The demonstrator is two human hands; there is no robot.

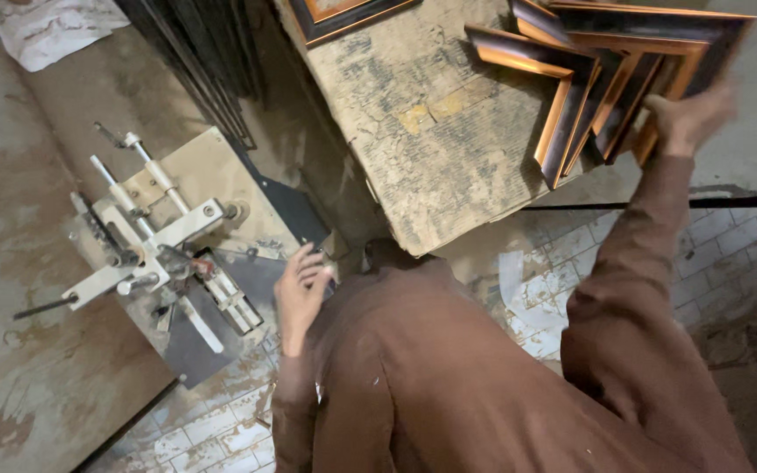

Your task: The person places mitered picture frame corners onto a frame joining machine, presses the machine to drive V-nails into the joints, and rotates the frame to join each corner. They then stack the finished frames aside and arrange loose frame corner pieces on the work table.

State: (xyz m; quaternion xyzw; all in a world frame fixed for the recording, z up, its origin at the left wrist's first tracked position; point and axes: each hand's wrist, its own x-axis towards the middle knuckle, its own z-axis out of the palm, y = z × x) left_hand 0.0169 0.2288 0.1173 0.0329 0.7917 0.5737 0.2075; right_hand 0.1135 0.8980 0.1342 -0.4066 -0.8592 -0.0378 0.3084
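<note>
My right hand (687, 118) is stretched up to the right and grips a stack of joined frame corners (606, 79), dark moulding with copper-coloured inner edges, resting on a worn board (431, 140). My left hand (301, 293) hangs low near the middle with fingers loosely curled, holding nothing I can make out, beside the edge of a white metal joining machine (155, 254). Brown sleeves and a brown garment fill the lower centre.
A finished frame corner (343, 16) lies at the top of the board. Long dark moulding strips (194, 61) lean at the upper left. A crumpled white sheet (50, 31) lies at the top left. Tiled floor (729, 245) shows at right and bottom.
</note>
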